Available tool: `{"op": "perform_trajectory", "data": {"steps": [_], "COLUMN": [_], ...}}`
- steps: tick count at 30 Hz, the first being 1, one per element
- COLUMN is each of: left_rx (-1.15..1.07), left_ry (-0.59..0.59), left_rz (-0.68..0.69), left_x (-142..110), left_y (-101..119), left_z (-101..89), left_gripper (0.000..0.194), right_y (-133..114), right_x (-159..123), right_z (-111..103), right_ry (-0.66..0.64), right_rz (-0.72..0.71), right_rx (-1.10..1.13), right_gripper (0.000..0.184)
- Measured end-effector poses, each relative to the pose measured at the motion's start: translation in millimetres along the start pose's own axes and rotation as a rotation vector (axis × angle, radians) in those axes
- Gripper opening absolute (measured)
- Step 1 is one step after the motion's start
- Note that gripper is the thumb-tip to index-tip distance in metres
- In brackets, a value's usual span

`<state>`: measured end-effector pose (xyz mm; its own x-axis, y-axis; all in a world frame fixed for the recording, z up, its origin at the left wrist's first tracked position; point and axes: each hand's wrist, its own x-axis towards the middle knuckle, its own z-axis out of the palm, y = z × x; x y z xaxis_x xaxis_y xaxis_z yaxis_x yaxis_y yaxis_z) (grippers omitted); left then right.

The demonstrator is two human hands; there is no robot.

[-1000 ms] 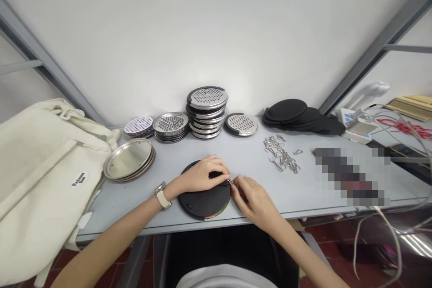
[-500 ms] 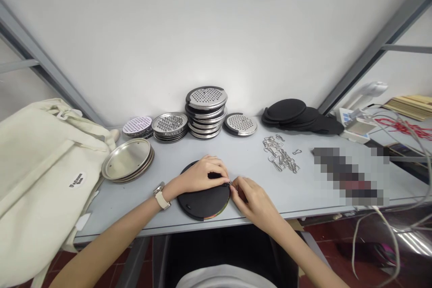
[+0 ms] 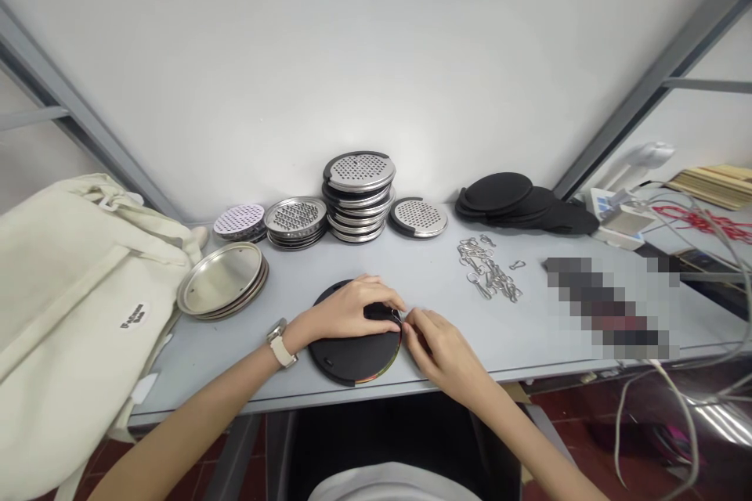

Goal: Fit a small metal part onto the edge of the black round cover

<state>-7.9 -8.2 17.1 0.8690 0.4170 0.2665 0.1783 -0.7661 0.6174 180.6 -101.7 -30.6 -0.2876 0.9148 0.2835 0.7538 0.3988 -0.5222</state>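
Note:
A black round disc [image 3: 352, 356] with a coloured strip along its lower right edge lies flat near the table's front. Across its top rests my left hand [image 3: 356, 308], thumb and fingers closed at the disc's right edge. A small metal clip [image 3: 397, 315] shows between those fingertips. My right hand [image 3: 438, 344] pinches at the same edge, its fingertips touching the clip; how much of it they hold is partly hidden. Right of the hands lies a loose pile of similar metal clips [image 3: 493, 278].
Round metal graters [image 3: 359, 172] are stacked at the back, with another grater [image 3: 420, 217] beside them. Metal discs [image 3: 220, 278] lie left, next to a cream bag [image 3: 64, 313]. Black discs [image 3: 499, 192] are piled back right. A pixelated patch covers the table's right side.
My left fingers have lifted and spread slightly at the disc's edge, exposing more of the metal clip. The right hand has barely moved.

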Motion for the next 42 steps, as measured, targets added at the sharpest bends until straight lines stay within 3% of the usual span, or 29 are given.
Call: {"op": "perform_trajectory", "data": {"steps": [27, 34, 42], "left_rx": [-0.076, -0.055, -0.004], "left_ry": [-0.007, -0.002, 0.081], "left_rz": [-0.033, -0.022, -0.045], "left_x": [2, 2, 5], "left_y": [1, -2, -4], "left_z": [-0.6, 1.2, 8.7], "left_gripper": [0.018, 0.018, 0.018], "right_y": [-1, -1, 4], "right_x": [1, 2, 12], "right_z": [1, -2, -15], "right_ry": [0.014, 0.034, -0.097], "right_rz": [-0.031, 0.005, 0.113], "right_rx": [-0.102, 0.026, 0.205], "right_gripper": [0.017, 0.017, 0.024]}}
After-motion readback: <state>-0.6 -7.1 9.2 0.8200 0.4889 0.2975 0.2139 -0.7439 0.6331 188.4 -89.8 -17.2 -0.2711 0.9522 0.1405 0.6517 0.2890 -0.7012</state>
